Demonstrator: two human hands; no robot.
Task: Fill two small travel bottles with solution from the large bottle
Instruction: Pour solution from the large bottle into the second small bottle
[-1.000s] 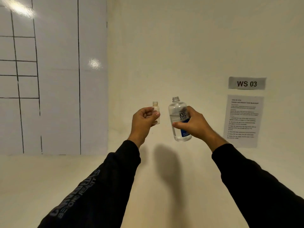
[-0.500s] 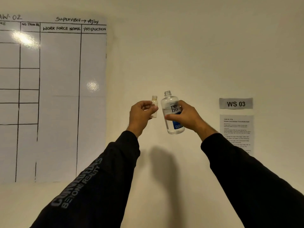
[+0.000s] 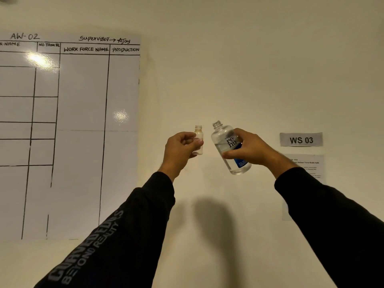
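Hands were up in front of a cream wall [image 3: 249,69] when I looked. My left hand [image 3: 179,149] pinched the small travel bottle [image 3: 198,140] upright between thumb and curled fingers, its cap off. My right hand [image 3: 249,150] wrapped around the large bottle [image 3: 230,148], uncapped too, which leaned with its neck toward the small one; the two openings were near but apart. A whiteboard [image 3: 83,132] hung at left, a "WS 03" sign [image 3: 301,139] at right above a printed sheet [image 3: 307,165].
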